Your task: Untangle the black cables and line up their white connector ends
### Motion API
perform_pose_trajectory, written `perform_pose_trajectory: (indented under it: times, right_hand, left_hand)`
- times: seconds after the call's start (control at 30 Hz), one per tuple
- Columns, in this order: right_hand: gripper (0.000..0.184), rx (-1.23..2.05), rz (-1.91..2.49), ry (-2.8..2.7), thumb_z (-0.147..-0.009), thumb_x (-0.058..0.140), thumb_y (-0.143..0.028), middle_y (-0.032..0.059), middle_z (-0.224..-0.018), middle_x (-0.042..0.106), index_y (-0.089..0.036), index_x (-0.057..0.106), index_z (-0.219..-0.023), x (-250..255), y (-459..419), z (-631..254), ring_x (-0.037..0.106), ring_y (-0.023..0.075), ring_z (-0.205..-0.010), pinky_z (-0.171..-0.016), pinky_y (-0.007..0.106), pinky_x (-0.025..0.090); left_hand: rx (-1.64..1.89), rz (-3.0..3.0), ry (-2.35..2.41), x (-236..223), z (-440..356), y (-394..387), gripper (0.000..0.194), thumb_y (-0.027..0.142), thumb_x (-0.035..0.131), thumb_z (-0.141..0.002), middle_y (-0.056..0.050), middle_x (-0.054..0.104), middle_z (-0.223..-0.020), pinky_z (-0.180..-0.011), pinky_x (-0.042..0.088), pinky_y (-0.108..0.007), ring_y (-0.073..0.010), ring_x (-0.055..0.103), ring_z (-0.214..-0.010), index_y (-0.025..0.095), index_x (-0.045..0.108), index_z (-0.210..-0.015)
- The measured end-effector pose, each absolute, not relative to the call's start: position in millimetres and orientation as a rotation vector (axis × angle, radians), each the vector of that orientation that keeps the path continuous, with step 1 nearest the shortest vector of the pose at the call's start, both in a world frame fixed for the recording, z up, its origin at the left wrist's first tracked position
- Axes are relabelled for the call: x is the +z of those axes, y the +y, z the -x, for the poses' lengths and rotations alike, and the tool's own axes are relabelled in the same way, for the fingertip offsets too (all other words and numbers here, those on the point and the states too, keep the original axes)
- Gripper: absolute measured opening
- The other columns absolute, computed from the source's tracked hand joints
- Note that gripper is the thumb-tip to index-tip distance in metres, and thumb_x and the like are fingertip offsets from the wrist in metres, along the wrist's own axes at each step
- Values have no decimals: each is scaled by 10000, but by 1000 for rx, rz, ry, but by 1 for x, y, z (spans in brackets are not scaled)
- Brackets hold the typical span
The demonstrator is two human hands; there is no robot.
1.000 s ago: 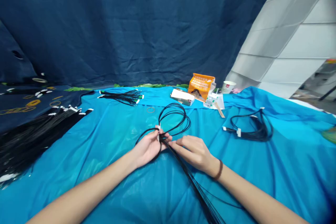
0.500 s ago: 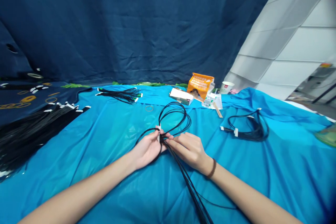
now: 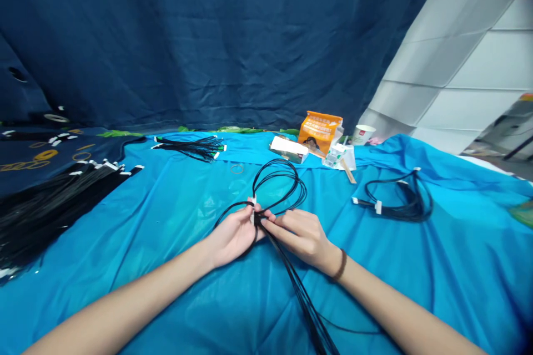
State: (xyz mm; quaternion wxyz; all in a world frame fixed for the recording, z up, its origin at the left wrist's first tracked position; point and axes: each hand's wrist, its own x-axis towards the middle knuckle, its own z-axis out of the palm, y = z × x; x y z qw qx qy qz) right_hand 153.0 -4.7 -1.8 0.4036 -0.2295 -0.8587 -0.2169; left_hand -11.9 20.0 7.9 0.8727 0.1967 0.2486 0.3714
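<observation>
A looped bundle of black cables [image 3: 300,283] with a white connector [image 3: 254,201] is held over the middle of the blue cloth. My left hand [image 3: 233,236] is closed round the bundle where the cables meet at the connector. Close against it, my right hand [image 3: 302,236] pinches the black cables with thumb and forefinger. Loops rise beyond the fingers, another curves out to the left, and the loose lengths trail down toward the front edge. What lies between the fingertips is partly hidden.
Black cables with white ends [image 3: 50,205] are piled at left, and a smaller bundle [image 3: 187,148] lies at the back. A coiled cable bundle [image 3: 400,208] rests at right. Behind stand an orange bag [image 3: 318,133], a white box [image 3: 288,148] and a paper cup [image 3: 362,134]. Rubber bands [image 3: 45,155] lie at left.
My right hand has shifted very slightly, its fingers still at the cables. The view has turned a little; both hands keep their hold.
</observation>
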Motion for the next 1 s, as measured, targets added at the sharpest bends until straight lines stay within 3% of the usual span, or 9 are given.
perform_pose_trajectory:
  times: [0.17,0.3,0.37,0.43,0.5,0.57,0.67,0.73,1.0]
  right_hand:
    - [162,170,713,-1942,-796,554,-128,46,-804,607,-177,627,-932,5,-16,-150,560,113,-718,-619,225,442]
    - [95,730,810,-1536,-801,561,-221,45,-874,622,-205,651,-824,26,-24,-152,570,155,-863,-777,289,451]
    - [115,968,763,-1243,-810,552,-281,17,-770,610,-208,639,-790,38,-22,-159,578,141,-812,-788,301,454]
    - [127,1082,680,-993,-798,565,-326,-38,-606,515,-213,623,-783,50,-19,-170,544,86,-619,-689,257,474]
    - [127,1000,658,-895,-786,578,-336,-63,-566,436,-226,623,-829,58,-16,-181,432,43,-474,-523,187,433]
    - [120,700,739,-977,-789,577,-310,-48,-604,469,-230,635,-858,60,-16,-187,405,44,-461,-448,176,379]
    - [69,144,892,-1384,-774,592,-203,9,-697,584,-206,657,-797,50,-21,-177,513,99,-594,-536,226,423]
    - [103,-45,879,-1693,-777,574,-142,23,-697,612,-189,648,-831,39,-25,-163,533,115,-605,-551,241,430]
    - [122,-199,926,-1927,-818,516,-129,29,-739,644,-167,617,-875,16,-27,-141,583,119,-656,-617,231,434]
  left_hand:
    - [780,-442,516,12,14,19,203,199,440,-816,-61,609,-712,-748,429,-297,-139,581,-700,134,556,-662]
    - [859,-498,561,13,12,19,200,178,440,-814,-89,625,-731,-720,427,-279,-147,589,-724,129,548,-653]
    - [937,-545,608,10,11,19,181,156,448,-805,-92,627,-728,-672,420,-258,-149,588,-722,130,545,-654]
    - [1025,-618,656,7,9,18,135,150,478,-787,-87,628,-731,-639,407,-245,-152,584,-727,131,550,-674]
    - [1099,-707,692,4,7,16,86,171,524,-763,-74,625,-733,-627,394,-237,-152,578,-738,132,556,-694]
    - [1133,-796,709,2,6,14,89,215,556,-748,-62,620,-739,-631,384,-234,-149,568,-746,135,558,-706]
    - [1134,-919,726,2,4,12,176,308,550,-753,-54,614,-748,-628,372,-234,-129,539,-693,138,554,-708]
    - [1129,-1010,735,2,3,11,234,367,539,-751,-47,605,-734,-615,361,-234,-117,512,-645,136,560,-717]
    - [1075,-1320,770,-1,3,7,309,461,506,-734,19,514,-573,-575,324,-222,-101,444,-557,158,556,-703]
